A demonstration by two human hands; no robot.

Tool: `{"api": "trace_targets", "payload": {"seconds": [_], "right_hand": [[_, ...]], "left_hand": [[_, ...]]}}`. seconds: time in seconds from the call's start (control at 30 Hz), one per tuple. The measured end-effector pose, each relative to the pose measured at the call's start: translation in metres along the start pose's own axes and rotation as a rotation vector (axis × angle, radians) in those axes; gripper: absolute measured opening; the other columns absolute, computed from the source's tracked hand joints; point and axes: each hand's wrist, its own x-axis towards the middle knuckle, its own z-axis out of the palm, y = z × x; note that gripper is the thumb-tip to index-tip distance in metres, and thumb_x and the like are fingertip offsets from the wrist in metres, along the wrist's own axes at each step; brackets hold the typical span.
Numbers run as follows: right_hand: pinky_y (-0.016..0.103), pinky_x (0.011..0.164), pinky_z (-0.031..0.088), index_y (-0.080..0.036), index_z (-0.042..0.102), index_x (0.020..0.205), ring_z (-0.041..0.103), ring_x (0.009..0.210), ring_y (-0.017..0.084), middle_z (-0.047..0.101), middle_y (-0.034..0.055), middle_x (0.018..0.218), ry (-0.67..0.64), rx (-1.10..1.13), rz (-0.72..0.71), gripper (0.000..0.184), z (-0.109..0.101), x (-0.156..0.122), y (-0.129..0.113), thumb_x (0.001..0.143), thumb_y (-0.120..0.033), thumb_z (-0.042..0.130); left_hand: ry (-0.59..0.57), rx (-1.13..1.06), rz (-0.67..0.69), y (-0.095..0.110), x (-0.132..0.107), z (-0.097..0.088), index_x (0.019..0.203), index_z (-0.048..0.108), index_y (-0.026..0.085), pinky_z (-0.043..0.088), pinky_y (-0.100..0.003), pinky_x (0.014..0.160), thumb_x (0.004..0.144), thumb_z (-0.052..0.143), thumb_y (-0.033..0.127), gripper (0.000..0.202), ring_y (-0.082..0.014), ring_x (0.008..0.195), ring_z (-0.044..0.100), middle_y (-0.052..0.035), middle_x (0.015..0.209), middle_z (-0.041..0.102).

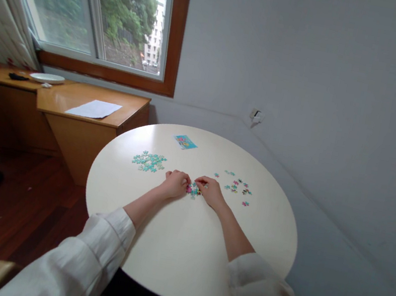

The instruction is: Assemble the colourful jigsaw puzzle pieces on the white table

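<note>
A small cluster of jigsaw puzzle pieces (194, 191), teal with pink and yellow bits, lies on the round white table between my hands. My left hand (176, 184) rests at the cluster's left side, fingers curled and closed on a puzzle piece at its edge. From the right, my right hand (212, 192) reaches over the cluster with thumb and forefinger pinched together on a puzzle piece. The fingers partly cover both pieces. To the left sits a pile of teal puzzle pieces (149, 161); loose mixed-colour pieces (235, 187) are scattered on the right.
A blue picture card (185, 142) lies toward the back of the round table (179, 252). Beyond its left edge stands a wooden desk (136, 106) bearing a white paper sheet (94, 109) and a white plate (47, 78). A wall rises along the right.
</note>
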Motion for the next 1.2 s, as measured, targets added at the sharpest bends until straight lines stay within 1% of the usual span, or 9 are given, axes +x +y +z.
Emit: {"api": "trace_targets", "payload": {"seconds": [0.23, 0.5, 0.7, 0.9, 1.2], "right_hand": [[0.025, 0.071, 0.046, -0.019, 0.067, 0.076, 0.06, 0.069, 0.013, 0.069, 0.0005, 0.075, -0.007, 0.011, -0.017, 0.014, 0.0011, 0.0009, 0.0041, 0.072, -0.021, 0.054], [0.025, 0.07, 0.046, -0.018, 0.066, 0.076, 0.059, 0.069, 0.013, 0.068, 0.0011, 0.075, -0.006, 0.034, -0.007, 0.014, -0.0002, -0.0004, 0.0012, 0.071, -0.021, 0.053], [0.024, 0.067, 0.045, -0.017, 0.066, 0.074, 0.058, 0.066, 0.013, 0.066, 0.0017, 0.07, 0.015, 0.039, -0.008, 0.015, -0.0016, -0.0007, 0.0003, 0.07, -0.02, 0.052], [0.024, 0.065, 0.045, -0.017, 0.067, 0.072, 0.058, 0.065, 0.013, 0.066, 0.0015, 0.067, 0.003, 0.025, -0.006, 0.015, -0.0032, -0.0012, 0.0007, 0.069, -0.02, 0.053], [0.026, 0.07, 0.045, -0.018, 0.067, 0.072, 0.06, 0.071, 0.014, 0.068, 0.002, 0.074, 0.005, -0.014, -0.03, 0.014, -0.0036, -0.0001, 0.0015, 0.069, -0.018, 0.054]], "left_hand": [[0.009, 0.0, 0.009, -0.0006, -0.0001, 0.0001, 0.084, 0.068, 0.024, 0.031, -0.042, 0.095, 0.076, 0.047, 0.015, 0.024, -0.0237, 0.103, 0.054, -0.0033, 0.093, 0.069], [0.005, -0.004, 0.009, 0.0019, -0.0024, -0.0026, 0.083, 0.068, 0.023, 0.032, -0.043, 0.094, 0.075, 0.046, 0.013, 0.025, -0.0242, 0.103, 0.054, -0.0032, 0.092, 0.069], [-0.001, -0.001, 0.009, 0.0026, -0.0027, -0.0033, 0.084, 0.068, 0.023, 0.032, -0.043, 0.093, 0.076, 0.045, 0.013, 0.025, -0.0239, 0.103, 0.054, -0.0032, 0.094, 0.069], [-0.014, 0.012, 0.003, 0.0031, -0.0025, -0.0038, 0.084, 0.068, 0.022, 0.033, -0.042, 0.092, 0.077, 0.045, 0.014, 0.025, -0.0239, 0.103, 0.054, -0.0036, 0.095, 0.069], [-0.009, 0.016, 0.005, 0.0034, -0.0025, -0.0038, 0.084, 0.068, 0.023, 0.033, -0.041, 0.093, 0.076, 0.046, 0.015, 0.025, -0.0233, 0.103, 0.054, -0.0034, 0.095, 0.069]]}}
